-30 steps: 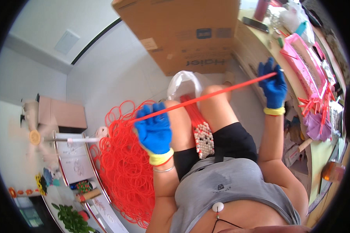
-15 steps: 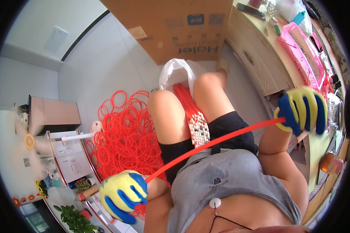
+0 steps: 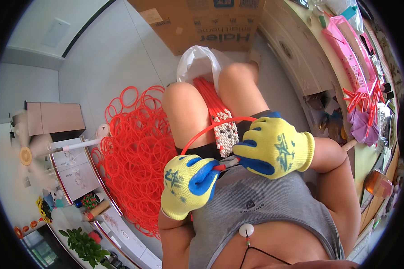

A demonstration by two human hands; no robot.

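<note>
The bent red tube [image 3: 234, 119] is held over the lap [image 3: 204, 150], its ends clamped by the left hand [image 3: 188, 184] and right hand's [image 3: 276, 145] fingers. If pinched loosely, an end could be sprung free.

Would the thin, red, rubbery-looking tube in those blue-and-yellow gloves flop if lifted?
Probably bendy but springy: the tube arcs smoothly between the left hand and the right hand. It's likely light too, being slender.

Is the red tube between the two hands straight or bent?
Bent: the red tube arcs from the left hand to the right hand.
</note>
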